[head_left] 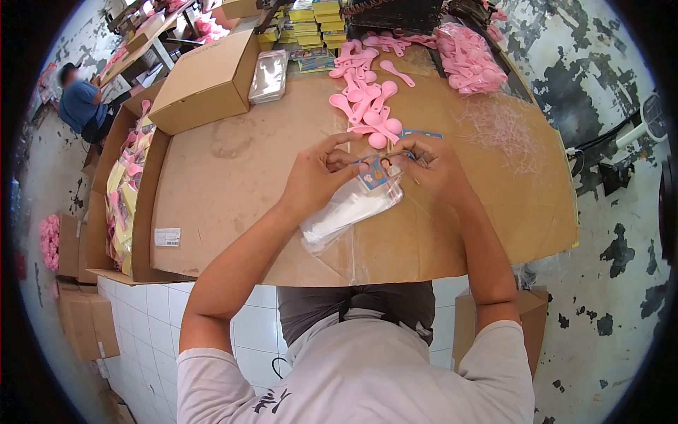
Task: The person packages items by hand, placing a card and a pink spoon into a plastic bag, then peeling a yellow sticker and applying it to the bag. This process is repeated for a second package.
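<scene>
Plastic bag (349,212) | left hand (314,177), right hand (438,169) fingers pinch top edge | spoons (367,113) near

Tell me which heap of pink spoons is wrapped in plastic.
The far-right heap, sealed in clear plastic. The other heap lies loose beyond the packet pinched by the left hand and right hand.

Soft, even daylight lit the scene, with faint shadows. The fisheye lens bent the edges and blackened the corners.

Cardboard (233,184) lies bare leftward; pink spoons (367,106) block ahead.
</scene>
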`<state>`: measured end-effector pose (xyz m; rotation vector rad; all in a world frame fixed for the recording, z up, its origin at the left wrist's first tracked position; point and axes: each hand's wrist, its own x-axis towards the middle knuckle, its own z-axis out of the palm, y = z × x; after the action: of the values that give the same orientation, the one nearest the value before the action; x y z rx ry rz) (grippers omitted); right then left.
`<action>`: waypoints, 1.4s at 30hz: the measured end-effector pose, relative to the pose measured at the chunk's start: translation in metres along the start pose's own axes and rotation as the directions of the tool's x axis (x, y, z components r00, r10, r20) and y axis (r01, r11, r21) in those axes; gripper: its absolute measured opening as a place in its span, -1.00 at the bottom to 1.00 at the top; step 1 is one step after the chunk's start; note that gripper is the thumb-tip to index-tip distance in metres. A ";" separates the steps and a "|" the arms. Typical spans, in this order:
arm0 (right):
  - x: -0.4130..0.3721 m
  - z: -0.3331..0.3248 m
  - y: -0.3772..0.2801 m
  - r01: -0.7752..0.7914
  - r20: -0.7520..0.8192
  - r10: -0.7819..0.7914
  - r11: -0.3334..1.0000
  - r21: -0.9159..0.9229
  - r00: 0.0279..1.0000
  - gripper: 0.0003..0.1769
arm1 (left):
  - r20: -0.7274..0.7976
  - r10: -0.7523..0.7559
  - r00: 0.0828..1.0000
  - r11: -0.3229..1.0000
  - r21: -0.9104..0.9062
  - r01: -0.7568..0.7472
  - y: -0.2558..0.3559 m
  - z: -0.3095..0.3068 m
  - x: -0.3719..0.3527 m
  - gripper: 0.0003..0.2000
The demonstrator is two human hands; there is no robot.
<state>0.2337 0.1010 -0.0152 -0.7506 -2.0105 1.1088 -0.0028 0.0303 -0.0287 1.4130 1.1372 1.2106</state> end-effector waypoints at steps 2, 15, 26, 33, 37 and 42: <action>-0.002 0.006 -0.005 -0.017 0.035 0.021 0.994 -0.104 0.999 -0.85 | 0.041 0.010 0.999 0.998 0.058 -0.012 0.000 0.002 -0.001 -0.47; 0.000 0.022 0.006 0.158 0.089 -0.158 0.987 0.005 0.984 -0.80 | 0.174 -0.048 0.984 0.995 -0.082 0.063 0.000 -0.003 -0.002 -0.46; 0.040 -0.002 0.027 0.094 0.018 -0.122 0.653 -0.751 0.992 -0.81 | 0.034 -0.096 0.995 0.990 -0.100 0.099 0.006 -0.007 0.000 -0.56; 0.030 -0.028 -0.006 -0.084 -0.175 0.037 0.959 -0.271 0.984 -0.79 | 0.053 -0.124 0.991 0.989 -0.072 0.128 0.005 -0.012 0.001 -0.55; 0.021 -0.033 -0.007 0.015 -0.142 -0.028 0.996 -0.087 0.990 -0.79 | 0.037 -0.039 0.999 0.997 -0.070 0.041 -0.009 -0.006 0.004 -0.55; 0.020 -0.029 -0.012 0.128 0.037 -0.124 0.974 -0.187 0.992 -0.81 | 0.129 -0.124 0.984 0.987 -0.083 0.135 0.011 -0.005 -0.002 -0.59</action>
<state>0.2434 0.1236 0.0126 -0.6952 -2.1744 0.8673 -0.0069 0.0270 -0.0182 1.3062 1.0578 1.0552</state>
